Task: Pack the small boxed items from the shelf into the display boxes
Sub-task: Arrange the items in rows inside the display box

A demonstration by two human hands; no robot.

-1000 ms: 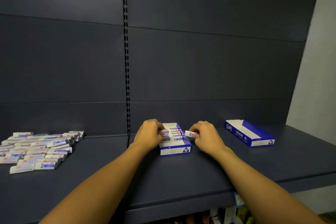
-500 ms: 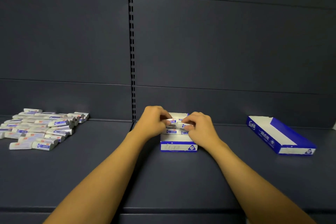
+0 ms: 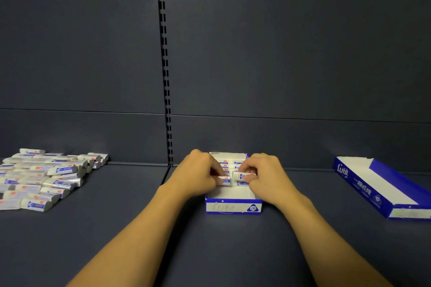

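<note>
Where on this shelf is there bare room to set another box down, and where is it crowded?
Bare shelf lies between the middle display box and the empty display box, and between the loose items and the left hand. The front strip is bare apart from the forearms. Crowded: the far left, and the middle box, where both hands, left and right, each hold an item.

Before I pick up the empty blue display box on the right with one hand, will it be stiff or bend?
The empty display box looks like thin cardboard, long and shallow, so it probably weighs little and may flex or twist if gripped at one end. Its open top and low walls likely dent easily. Flat-bottomed on the shelf, it should slide, not roll.
</note>
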